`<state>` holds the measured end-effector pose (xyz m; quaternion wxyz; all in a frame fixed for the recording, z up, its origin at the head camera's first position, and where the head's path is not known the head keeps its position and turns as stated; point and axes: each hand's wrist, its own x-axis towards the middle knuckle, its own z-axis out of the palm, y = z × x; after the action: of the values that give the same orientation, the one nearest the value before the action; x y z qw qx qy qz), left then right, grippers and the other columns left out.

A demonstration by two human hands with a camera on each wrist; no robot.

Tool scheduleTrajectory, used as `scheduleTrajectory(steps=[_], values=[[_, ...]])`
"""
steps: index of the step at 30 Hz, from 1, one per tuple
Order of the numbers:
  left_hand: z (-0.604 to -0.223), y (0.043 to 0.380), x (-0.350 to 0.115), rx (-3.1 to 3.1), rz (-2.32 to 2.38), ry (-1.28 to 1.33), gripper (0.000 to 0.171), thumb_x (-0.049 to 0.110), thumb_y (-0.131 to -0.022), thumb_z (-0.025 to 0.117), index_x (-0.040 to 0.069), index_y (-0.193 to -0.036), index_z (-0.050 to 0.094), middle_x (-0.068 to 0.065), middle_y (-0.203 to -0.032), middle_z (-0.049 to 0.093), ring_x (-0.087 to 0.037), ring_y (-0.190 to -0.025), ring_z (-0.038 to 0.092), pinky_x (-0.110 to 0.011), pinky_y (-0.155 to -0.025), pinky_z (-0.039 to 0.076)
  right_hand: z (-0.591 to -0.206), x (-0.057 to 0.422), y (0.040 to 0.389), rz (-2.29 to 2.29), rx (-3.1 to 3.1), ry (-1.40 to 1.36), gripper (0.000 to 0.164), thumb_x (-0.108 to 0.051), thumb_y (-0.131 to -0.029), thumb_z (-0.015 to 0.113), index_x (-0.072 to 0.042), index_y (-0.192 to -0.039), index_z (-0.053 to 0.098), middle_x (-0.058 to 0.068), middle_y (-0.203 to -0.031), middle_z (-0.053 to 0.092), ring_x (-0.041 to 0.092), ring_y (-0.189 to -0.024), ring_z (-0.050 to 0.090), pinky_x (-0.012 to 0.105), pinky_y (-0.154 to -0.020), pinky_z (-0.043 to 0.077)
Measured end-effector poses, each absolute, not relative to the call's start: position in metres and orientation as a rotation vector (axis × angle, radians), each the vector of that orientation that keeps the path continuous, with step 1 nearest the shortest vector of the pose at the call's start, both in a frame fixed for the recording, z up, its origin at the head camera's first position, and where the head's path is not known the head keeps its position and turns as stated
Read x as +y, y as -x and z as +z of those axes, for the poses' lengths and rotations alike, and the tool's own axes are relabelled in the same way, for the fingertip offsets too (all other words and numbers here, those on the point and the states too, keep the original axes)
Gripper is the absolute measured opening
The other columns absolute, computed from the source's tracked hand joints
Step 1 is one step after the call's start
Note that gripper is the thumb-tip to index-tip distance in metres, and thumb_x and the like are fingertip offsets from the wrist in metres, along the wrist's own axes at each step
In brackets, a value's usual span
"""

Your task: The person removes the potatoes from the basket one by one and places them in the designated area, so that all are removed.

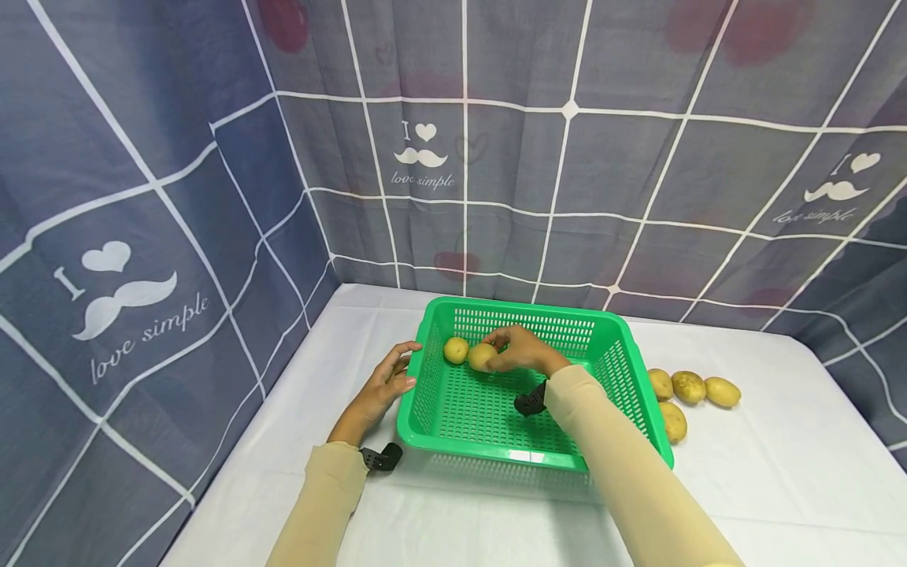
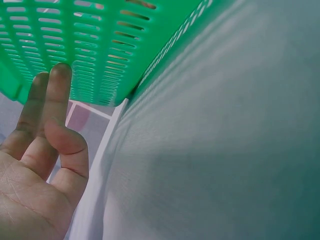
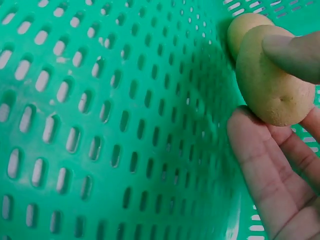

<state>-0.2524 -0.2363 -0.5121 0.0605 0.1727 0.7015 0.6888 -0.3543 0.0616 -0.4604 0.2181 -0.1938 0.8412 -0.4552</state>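
Observation:
A green plastic basket (image 1: 496,453) with slotted walls sits on the white-covered table. Inside it, my right hand (image 1: 520,348) pinches a potato (image 3: 272,80) between thumb and fingers. Just beyond that one, a second potato (image 1: 456,350) lies near the basket's left wall; in the right wrist view it is partly hidden behind the held potato. My left hand (image 1: 386,383) is at the basket's left side, its fingertips at the rim. The left wrist view shows those fingers (image 2: 60,90) extended toward the slotted wall, with the thumb bent.
Several potatoes (image 1: 689,387) lie on the white tablecloth (image 1: 794,465) to the right of the basket, some close against its wall. A grey-blue curtain (image 1: 510,165) with white grid lines hangs behind the table and along its left side.

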Motion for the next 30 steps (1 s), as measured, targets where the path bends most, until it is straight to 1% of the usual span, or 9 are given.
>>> scheduleTrajectory(steps=[2, 4, 6, 8, 11, 14, 17, 24, 30], values=[[-0.512, 0.252, -0.236, 2.119, 2.084, -0.525, 0.079, 0.03, -0.092, 0.061, 0.001, -0.16, 0.032, -0.036, -0.172, 0.018, -0.058, -0.159, 0.013, -0.077, -0.119, 0.024, -0.459, 0.062, 0.354, -1.262, 2.335, 0.555, 0.047, 0.0, -0.083, 0.084, 0.007, -0.128, 0.072, 0.016, -0.11, 0.067, 0.023, -0.093, 0.067, 0.033, -0.08, 0.063], [-0.512, 0.252, -0.236, 2.116, 2.086, -0.521, 0.079, 0.03, -0.092, 0.061, 0.001, -0.16, 0.032, -0.036, -0.171, 0.018, -0.058, -0.159, 0.013, -0.077, -0.119, 0.025, -0.458, 0.062, 0.353, -1.244, 2.359, 0.581, 0.048, -0.002, -0.083, 0.084, 0.006, -0.129, 0.072, 0.017, -0.111, 0.067, 0.025, -0.097, 0.065, 0.033, -0.08, 0.06], [-0.512, 0.252, -0.236, 2.114, 2.085, -0.523, 0.079, 0.03, -0.092, 0.061, 0.0, -0.16, 0.032, -0.038, -0.169, 0.022, -0.058, -0.155, 0.025, -0.071, -0.119, 0.032, -0.457, 0.063, 0.353, -1.227, 2.383, 0.608, 0.05, -0.004, -0.083, 0.084, 0.005, -0.13, 0.072, 0.017, -0.114, 0.068, 0.028, -0.102, 0.063, 0.034, -0.08, 0.057], [-0.512, 0.253, -0.236, 2.115, 2.085, -0.529, 0.079, 0.03, -0.093, 0.06, 0.0, -0.16, 0.032, -0.04, -0.166, 0.027, -0.054, -0.148, 0.039, -0.064, -0.116, 0.038, -0.456, 0.064, 0.352, -1.219, 2.397, 0.633, 0.05, -0.004, -0.083, 0.084, 0.005, -0.131, 0.072, 0.017, -0.114, 0.069, 0.029, -0.105, 0.062, 0.035, -0.081, 0.055], [-0.513, 0.253, -0.237, 2.114, 2.088, -0.544, 0.077, 0.03, -0.094, 0.06, 0.0, -0.159, 0.032, -0.041, -0.16, 0.034, -0.044, -0.135, 0.054, -0.053, -0.11, 0.045, -0.455, 0.065, 0.351, -1.242, 2.386, 0.672, 0.049, -0.004, -0.082, 0.083, 0.004, -0.129, 0.072, 0.015, -0.112, 0.069, 0.028, -0.104, 0.062, 0.035, -0.082, 0.054], [-0.513, 0.253, -0.238, 2.114, 2.09, -0.548, 0.077, 0.029, -0.094, 0.06, 0.0, -0.159, 0.033, -0.04, -0.158, 0.037, -0.039, -0.131, 0.057, -0.05, -0.109, 0.046, -0.452, 0.067, 0.349, -1.293, 2.354, 0.704, 0.047, -0.002, -0.082, 0.082, 0.005, -0.127, 0.072, 0.015, -0.109, 0.069, 0.027, -0.101, 0.063, 0.035, -0.082, 0.054], [-0.513, 0.254, -0.238, 2.117, 2.093, -0.549, 0.076, 0.028, -0.094, 0.059, -0.001, -0.159, 0.033, -0.039, -0.157, 0.039, -0.034, -0.129, 0.058, -0.045, -0.107, 0.047, -0.447, 0.068, 0.347, -1.349, 2.317, 0.703, 0.048, 0.0, -0.082, 0.081, 0.006, -0.128, 0.07, 0.016, -0.111, 0.07, 0.027, -0.1, 0.066, 0.036, -0.084, 0.056], [-0.514, 0.254, -0.237, 2.098, 2.118, -0.593, 0.074, 0.025, -0.095, 0.059, -0.003, -0.157, 0.031, -0.038, -0.152, 0.043, -0.026, -0.123, 0.062, -0.038, -0.103, 0.051, -0.435, 0.069, 0.34, -1.401, 2.269, 0.727, 0.049, 0.0, -0.083, 0.082, 0.006, -0.13, 0.068, 0.018, -0.117, 0.073, 0.028, -0.104, 0.069, 0.039, -0.089, 0.058], [-0.515, 0.255, -0.237, 2.085, 2.13, -0.598, 0.074, 0.025, -0.095, 0.059, -0.004, -0.157, 0.031, -0.039, -0.152, 0.043, -0.023, -0.12, 0.063, -0.035, -0.101, 0.051, -0.423, 0.069, 0.331, -1.387, 2.278, 0.77, 0.05, -0.003, -0.085, 0.082, 0.001, -0.133, 0.069, 0.018, -0.125, 0.073, 0.03, -0.11, 0.068, 0.044, -0.095, 0.057]])
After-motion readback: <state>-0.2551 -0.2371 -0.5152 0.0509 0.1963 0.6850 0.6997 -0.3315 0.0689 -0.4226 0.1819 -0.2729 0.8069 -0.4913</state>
